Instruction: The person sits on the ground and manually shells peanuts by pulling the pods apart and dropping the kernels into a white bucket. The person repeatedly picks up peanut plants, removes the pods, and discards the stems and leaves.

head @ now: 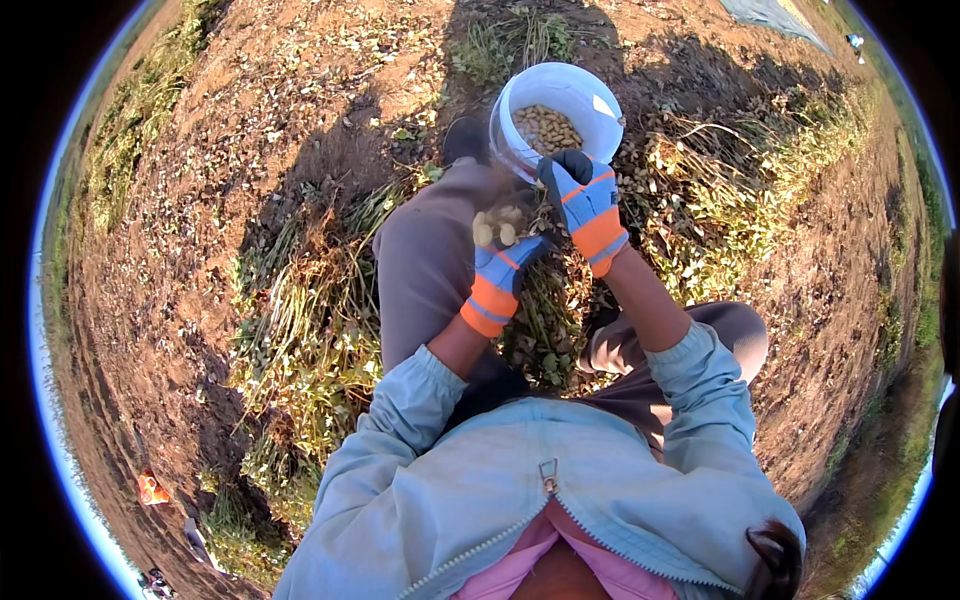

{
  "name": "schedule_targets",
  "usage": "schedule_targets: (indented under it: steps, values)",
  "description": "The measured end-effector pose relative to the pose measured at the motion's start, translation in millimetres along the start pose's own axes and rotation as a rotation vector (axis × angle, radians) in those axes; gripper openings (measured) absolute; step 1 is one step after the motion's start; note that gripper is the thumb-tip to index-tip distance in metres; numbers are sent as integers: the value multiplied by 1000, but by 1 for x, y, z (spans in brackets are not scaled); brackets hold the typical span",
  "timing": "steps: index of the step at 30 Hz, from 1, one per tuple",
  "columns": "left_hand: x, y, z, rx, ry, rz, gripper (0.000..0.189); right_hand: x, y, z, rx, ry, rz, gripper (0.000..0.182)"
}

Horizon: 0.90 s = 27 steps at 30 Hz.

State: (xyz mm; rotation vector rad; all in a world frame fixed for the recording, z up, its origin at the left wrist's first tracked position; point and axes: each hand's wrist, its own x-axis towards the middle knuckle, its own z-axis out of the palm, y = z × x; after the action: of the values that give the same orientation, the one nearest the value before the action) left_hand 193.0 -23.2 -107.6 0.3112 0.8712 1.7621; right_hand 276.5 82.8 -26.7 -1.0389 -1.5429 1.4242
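A white plastic bucket [556, 112] stands in front of me, with unshelled peanuts [551, 129] covering its bottom. My right hand [581, 191], in a blue, orange and black work glove, is at the bucket's near rim with its fingers curled; what lies inside them is hidden. Lower and to the left, my left hand [506, 274], gloved alike, is around part of a peanut plant, its fingers partly hidden. Several peanut pods [499, 225], blurred, show just above the left glove. Roots and stems lie between the two hands.
Pulled peanut plants [300, 315] are heaped left of my bent leg, and more plants [705, 202] lie right of the bucket. Dry leaves cover the soil. A sheet [776, 19] is at the upper right, an orange bag [152, 487] at the lower left.
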Motion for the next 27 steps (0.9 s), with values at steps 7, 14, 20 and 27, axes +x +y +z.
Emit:
schedule_targets:
  steps: [7,14,20,27]
  values:
    - [-7,2,12,-55,-82,9,35,83,-7,-30,114,48,326,32]
    - [-8,-1,7,90,-184,-35,36,3,-68,-45,109,-529,19,20]
    - [-12,-17,1,420,-381,12,36,-34,-69,-56,-800,-675,-395,33]
    - [-14,-16,23,406,-383,3,30,-29,-28,-87,-641,-532,-301,25]
